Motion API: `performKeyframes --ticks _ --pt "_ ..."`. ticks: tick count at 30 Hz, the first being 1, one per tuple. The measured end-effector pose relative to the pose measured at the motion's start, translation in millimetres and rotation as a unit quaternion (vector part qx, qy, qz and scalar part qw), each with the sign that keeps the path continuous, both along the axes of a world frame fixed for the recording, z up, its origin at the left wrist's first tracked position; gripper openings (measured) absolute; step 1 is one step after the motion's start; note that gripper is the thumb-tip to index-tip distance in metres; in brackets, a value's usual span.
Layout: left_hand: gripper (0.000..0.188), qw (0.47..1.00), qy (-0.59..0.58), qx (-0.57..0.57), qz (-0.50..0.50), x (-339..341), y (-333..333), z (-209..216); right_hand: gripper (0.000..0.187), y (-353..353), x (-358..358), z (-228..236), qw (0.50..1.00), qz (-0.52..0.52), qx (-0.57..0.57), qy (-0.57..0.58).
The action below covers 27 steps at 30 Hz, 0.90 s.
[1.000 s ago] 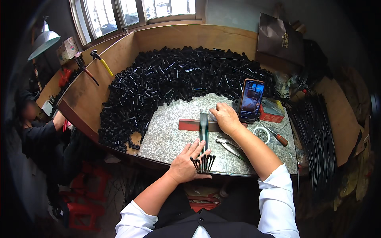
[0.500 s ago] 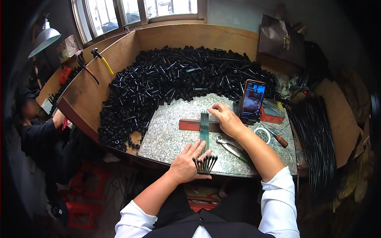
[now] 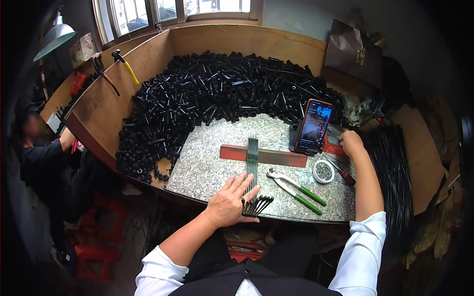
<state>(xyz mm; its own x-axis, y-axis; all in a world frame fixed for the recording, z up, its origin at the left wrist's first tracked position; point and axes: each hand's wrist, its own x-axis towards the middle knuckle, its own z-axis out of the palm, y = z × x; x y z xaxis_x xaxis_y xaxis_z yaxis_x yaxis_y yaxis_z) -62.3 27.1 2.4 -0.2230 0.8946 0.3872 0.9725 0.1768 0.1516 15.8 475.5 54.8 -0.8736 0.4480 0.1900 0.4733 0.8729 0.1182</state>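
Observation:
My left hand (image 3: 230, 201) lies with fingers stretched over a row of thin dark rods (image 3: 253, 153), pressing them side by side. Their black knobbed ends (image 3: 257, 205) fan out near the slab's front edge, between my thumb and fingers. The rods cross a flat red-and-grey metal bar (image 3: 281, 157). My right hand (image 3: 352, 143) is at the right, beside a small red box (image 3: 334, 146), with its fingers curled; what they hold, if anything, is hidden. Between the hands rest green-handled pincers (image 3: 295, 191), jaws toward the bar. A white round tub (image 3: 323, 171) holds small metal bits.
A phone (image 3: 314, 126) stands upright behind the tub. A screwdriver (image 3: 347, 177) lies right of it. Black tubular parts (image 3: 212, 89) are heaped behind the speckled slab (image 3: 197, 167). Long black rods (image 3: 392, 172) hang at the right. Another person (image 3: 42, 158) sits at far left.
My right hand has left the far tips of the rods and moved right to the red box. My left hand stays on the rods. The pincers and tub are now uncovered.

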Motion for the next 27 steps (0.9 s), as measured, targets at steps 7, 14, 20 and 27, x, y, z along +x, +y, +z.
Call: performKeyframes --ticks 7,14,20,27 --pt "0.081 1.000 -0.004 0.015 0.000 1 0 -4 0.005 9 -6 -11 0.989 0.028 0.142 -0.039" --pt "0.083 1.000 0.014 -0.005 0.017 3 1 -1 0.012 -1 8 -1 0.977 0.084 0.196 -0.027" --pt "0.095 1.000 0.003 -0.011 0.006 3 -3 6 0.011 -33 35 21 0.987 0.051 0.079 0.131" --pt "0.089 0.892 -0.381 0.195 -0.146 12 -9 58 0.017 -185 83 73 0.907 0.242 -0.198 0.282"
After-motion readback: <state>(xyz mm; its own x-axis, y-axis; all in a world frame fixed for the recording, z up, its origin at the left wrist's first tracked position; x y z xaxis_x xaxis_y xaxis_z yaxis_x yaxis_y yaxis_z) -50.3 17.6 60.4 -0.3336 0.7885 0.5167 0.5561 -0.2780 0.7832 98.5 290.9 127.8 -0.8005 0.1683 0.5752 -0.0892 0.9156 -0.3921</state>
